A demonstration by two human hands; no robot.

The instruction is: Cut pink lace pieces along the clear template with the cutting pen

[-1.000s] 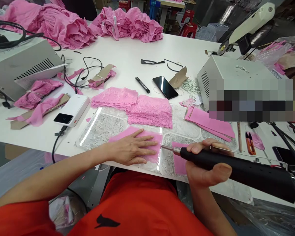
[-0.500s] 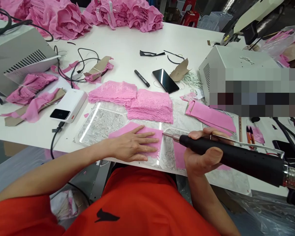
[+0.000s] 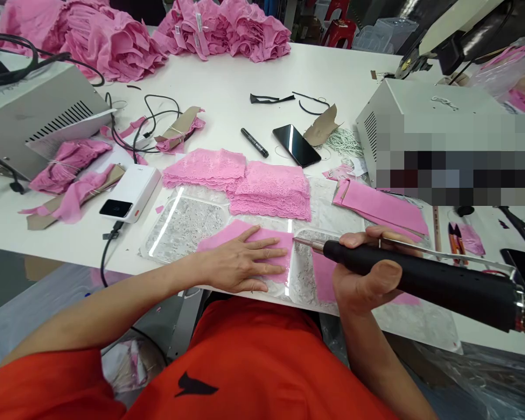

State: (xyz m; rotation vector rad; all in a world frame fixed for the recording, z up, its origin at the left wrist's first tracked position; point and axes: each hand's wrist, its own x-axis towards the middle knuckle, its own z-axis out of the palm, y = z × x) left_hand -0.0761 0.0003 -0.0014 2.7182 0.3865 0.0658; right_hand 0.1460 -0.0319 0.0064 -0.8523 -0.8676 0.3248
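Note:
My left hand [image 3: 245,261] lies flat with its fingers spread on a pink fabric piece [image 3: 219,238], pressing it against a clear plastic template [image 3: 175,224]. The fingers cover much of that piece. In my right hand [image 3: 367,274] is a long black handheld tool [image 3: 424,286] with a tapered metal tip. The tip [image 3: 301,240] points left, at the right edge of the pink piece; whether it touches cannot be made out. Another pink piece [image 3: 325,277] shows partly behind the right hand. Beyond both hands lie two stacks of pink lace pieces, the left stack [image 3: 205,169] and the right stack [image 3: 271,189].
A white power bank [image 3: 133,189] with a cable lies at left. Farther back are a marker [image 3: 254,143] and a phone [image 3: 296,144]. Grey vented boxes stand at left [image 3: 48,116] and right [image 3: 389,128]. Folded pink strips [image 3: 380,207] lie at right, and pink garments [image 3: 114,41] are heaped behind.
The whole view has shifted slightly to the right. Against the fabric, both hands and the tool tip keep nearly the same places.

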